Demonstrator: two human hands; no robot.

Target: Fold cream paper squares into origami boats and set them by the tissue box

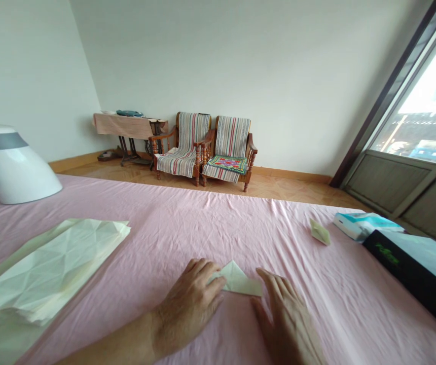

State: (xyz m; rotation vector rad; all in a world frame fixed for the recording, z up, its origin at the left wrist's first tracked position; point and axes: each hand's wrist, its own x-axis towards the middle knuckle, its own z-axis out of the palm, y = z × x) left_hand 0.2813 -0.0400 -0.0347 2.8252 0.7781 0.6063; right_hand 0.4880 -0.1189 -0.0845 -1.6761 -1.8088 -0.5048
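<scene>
A small folded piece of pale paper [238,279] lies on the pink cloth [203,223] near the front edge. My left hand [189,306] rests on its left side, fingers bent and pressing down on the paper. Just to the right of the fold my right hand [284,314] lies flat with its fingers stretched out, fingertips touching the paper's right corner. Neither hand lifts the paper off the cloth.
A stack of creased pale sheets [50,268] lies at the left. A small folded paper piece [320,232] sits at the right, near a tissue pack [362,224] and a dark box [419,276]. A white appliance [8,165] stands far left. Two chairs [206,149] stand by the wall.
</scene>
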